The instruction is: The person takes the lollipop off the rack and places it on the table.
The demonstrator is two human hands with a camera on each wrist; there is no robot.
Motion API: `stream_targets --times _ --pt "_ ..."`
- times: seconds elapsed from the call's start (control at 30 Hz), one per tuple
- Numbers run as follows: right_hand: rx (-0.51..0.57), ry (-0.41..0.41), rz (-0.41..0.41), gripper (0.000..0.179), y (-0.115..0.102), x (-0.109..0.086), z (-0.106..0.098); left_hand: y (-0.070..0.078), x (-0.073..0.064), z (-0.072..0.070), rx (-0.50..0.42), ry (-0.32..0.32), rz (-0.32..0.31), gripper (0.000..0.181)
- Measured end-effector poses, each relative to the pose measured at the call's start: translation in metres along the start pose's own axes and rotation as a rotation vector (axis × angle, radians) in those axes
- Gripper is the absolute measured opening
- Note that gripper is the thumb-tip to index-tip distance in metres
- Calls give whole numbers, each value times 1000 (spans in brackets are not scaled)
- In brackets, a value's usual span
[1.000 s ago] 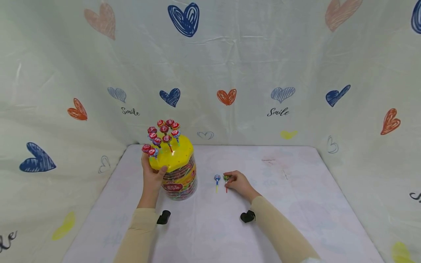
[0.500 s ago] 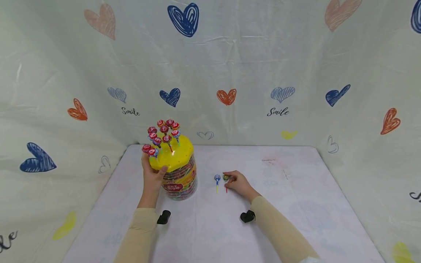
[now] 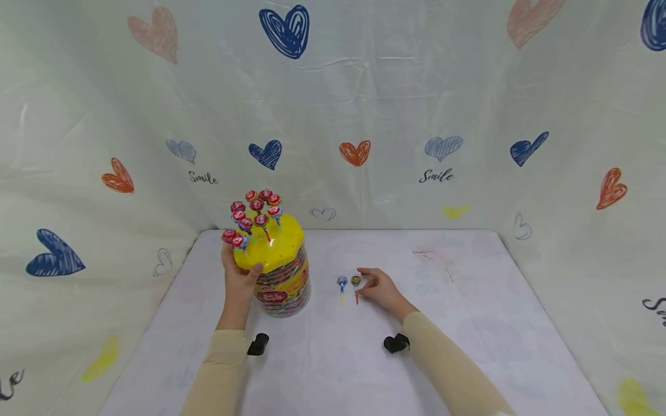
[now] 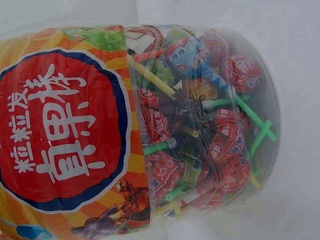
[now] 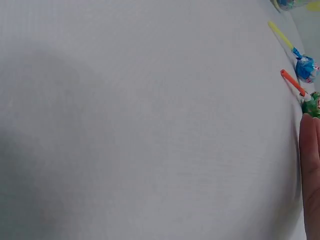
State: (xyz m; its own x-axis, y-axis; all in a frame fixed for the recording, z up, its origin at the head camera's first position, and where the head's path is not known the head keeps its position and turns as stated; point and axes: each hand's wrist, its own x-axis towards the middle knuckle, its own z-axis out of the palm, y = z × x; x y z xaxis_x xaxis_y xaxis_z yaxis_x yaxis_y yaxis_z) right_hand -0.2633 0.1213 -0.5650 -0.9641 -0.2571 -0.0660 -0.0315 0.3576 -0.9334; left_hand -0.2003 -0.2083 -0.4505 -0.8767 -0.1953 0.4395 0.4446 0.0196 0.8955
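In the head view my left hand (image 3: 239, 283) grips the upper rim of a clear plastic lollipop jar (image 3: 283, 292), thumb in front on its yellow lid (image 3: 265, 254). Several red-wrapped lollipops (image 3: 260, 220) stand with their sticks in the lid. Through the jar wall (image 4: 200, 125) more wrapped lollipops show in the left wrist view. My right hand (image 3: 382, 293) lies by a green lollipop with a red stick (image 3: 356, 281), index finger and thumb parted beside it. Left of that lollipop lies a blue one with a yellow stick (image 3: 341, 281), roughly parallel to it.
A white cloth-covered table (image 3: 442, 346) bears the jar and both loose lollipops. Behind it hangs a pale curtain (image 3: 333, 86) printed with hearts. Black wrist devices (image 3: 396, 343) sit at both forearms.
My right index finger and thumb have spread and drawn off the green lollipop, which stays lying on the table. The left hand keeps its grip on the jar. The head view has shifted slightly.
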Motion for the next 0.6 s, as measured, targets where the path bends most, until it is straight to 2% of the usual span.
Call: stream_targets --times 0.2,0.33,0.47,0.6 --pt "41 -23 -64 57 -22 -4 -5 -5 2 -2 -47 -4 58 87" --pt "77 -51 -149 57 -48 -7 -4 -2 1 -2 -39 -8 43 86" --pt "110 -95 -249 55 -83 -12 1 17 -4 4 -2 -8 11 83" --pt "132 -128 -315 49 -130 -26 5 10 -2 2 -30 -16 33 83"
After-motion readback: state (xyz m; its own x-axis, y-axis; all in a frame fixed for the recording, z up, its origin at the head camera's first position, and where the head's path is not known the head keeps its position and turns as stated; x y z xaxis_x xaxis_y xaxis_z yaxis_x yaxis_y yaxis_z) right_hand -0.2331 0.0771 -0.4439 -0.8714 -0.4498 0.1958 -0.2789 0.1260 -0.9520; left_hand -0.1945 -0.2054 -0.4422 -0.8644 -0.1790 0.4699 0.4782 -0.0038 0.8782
